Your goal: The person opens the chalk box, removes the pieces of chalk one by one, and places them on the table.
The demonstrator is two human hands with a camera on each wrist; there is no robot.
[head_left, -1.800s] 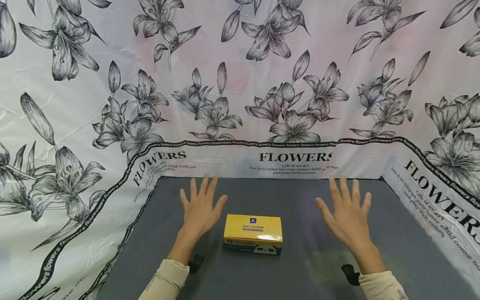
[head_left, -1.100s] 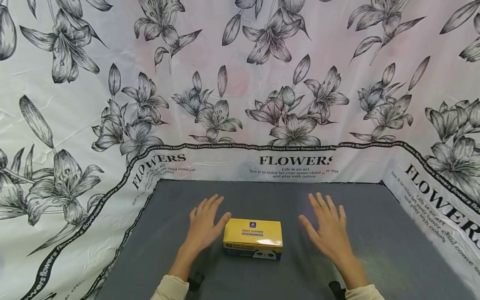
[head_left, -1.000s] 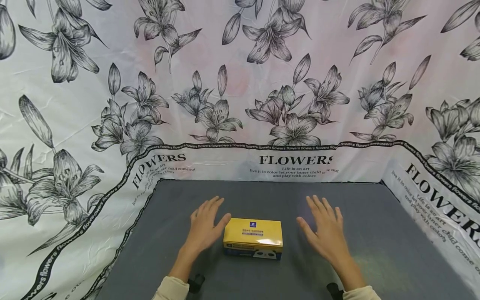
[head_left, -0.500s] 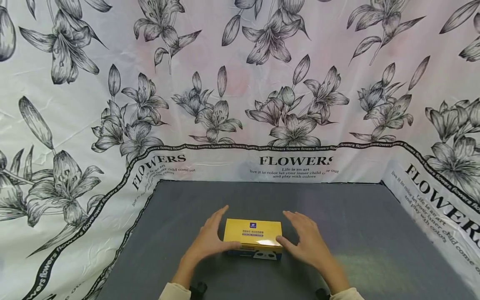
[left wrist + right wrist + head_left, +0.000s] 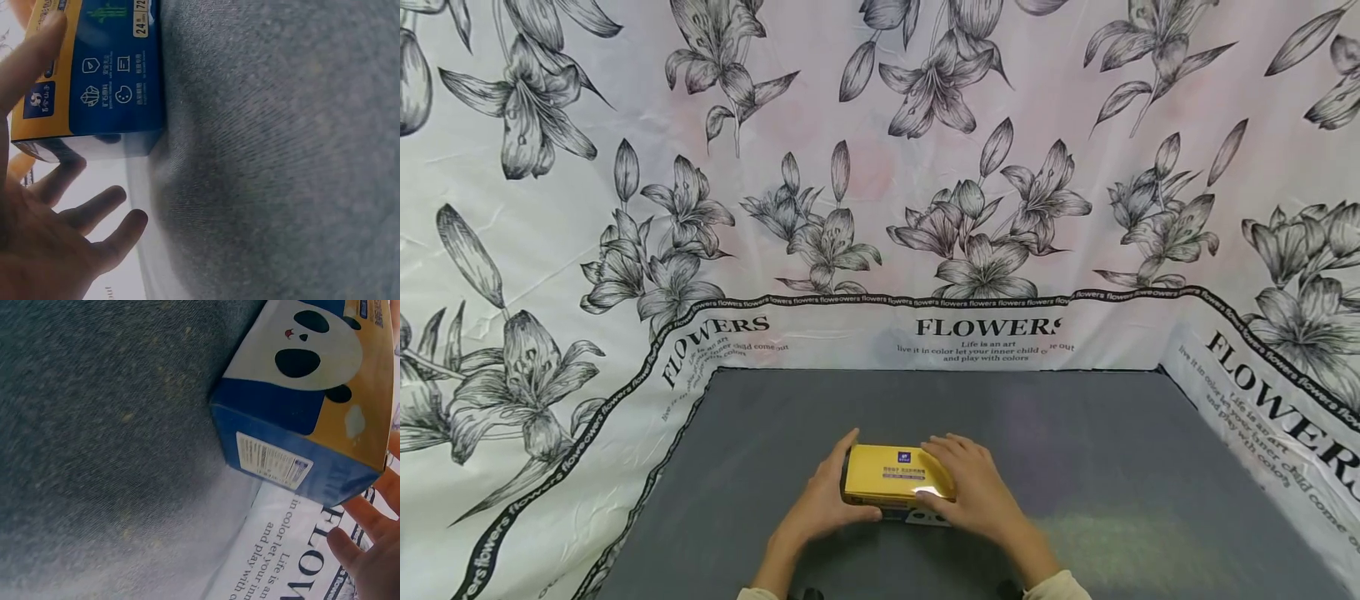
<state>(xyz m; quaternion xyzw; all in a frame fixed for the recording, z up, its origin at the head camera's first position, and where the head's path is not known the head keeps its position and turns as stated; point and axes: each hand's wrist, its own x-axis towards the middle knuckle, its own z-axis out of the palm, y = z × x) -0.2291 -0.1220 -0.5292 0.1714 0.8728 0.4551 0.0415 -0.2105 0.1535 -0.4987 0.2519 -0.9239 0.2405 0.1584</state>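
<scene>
A yellow and blue cardboard box (image 5: 887, 472) with a panda print lies on the grey table, yellow lid up. My left hand (image 5: 823, 502) holds its left end, thumb along the front and index finger at the far side. The left wrist view shows the blue front of the box (image 5: 115, 81), with the other fingers of my left hand (image 5: 47, 240) bent and apart from it. Across the right end, my right hand (image 5: 976, 487) grips with fingers over the lid and thumb at the front. A barcode marks that end of the box (image 5: 275, 459) in the right wrist view.
The grey table (image 5: 1120, 467) stretches out on both sides of the box. White cloth (image 5: 842, 337) with black flower prints and lettering rises at the back and along both sides.
Both hands have come down and inward from beside the box and now hold its two ends. The box has shifted slightly left in the head view.
</scene>
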